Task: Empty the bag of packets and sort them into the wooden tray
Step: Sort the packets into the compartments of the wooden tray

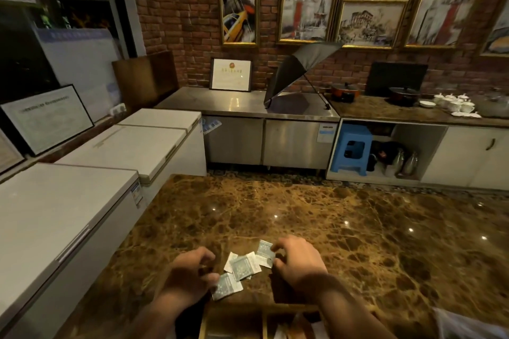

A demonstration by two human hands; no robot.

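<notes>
Several little packets (246, 265) sit loose on the marble surface (358, 228) at the bottom middle of the frame, my left hand (190, 274) pinching one, my right hand (296, 259) pinching another, wooden tray (234, 322) just below; they look light, floppy and slick, so I'd grab edges.

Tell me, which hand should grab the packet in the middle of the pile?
Probably the left hand. Its fingers are already touching the nearest packet, next to the middle packet. The right hand is busy pinching the far packet.
</notes>
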